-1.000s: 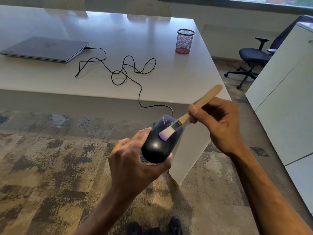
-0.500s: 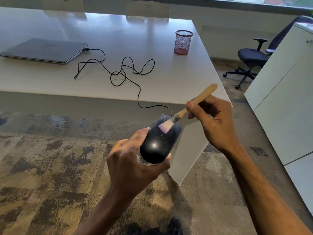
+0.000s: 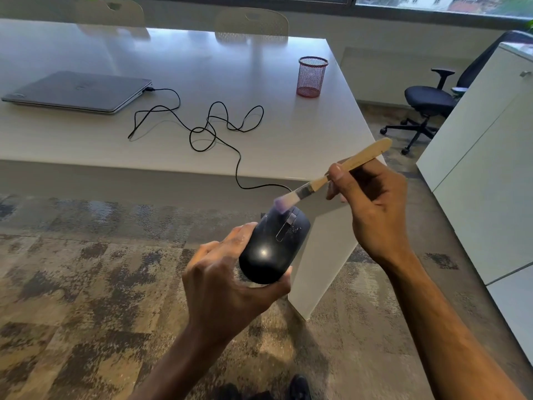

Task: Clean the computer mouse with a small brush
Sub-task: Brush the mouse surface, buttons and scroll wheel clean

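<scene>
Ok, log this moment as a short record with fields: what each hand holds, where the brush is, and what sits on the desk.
left hand: grips the glossy black corded computer mouse from its rear end, off the desk
right hand: fingers pinch the small wooden-handled brush
brush bristles: at the mouse's front edge, left of the scroll wheel
mouse cable: loops across the white desk to the closed grey laptop
also on desk: red wire-mesh pen cup, upright
</scene>
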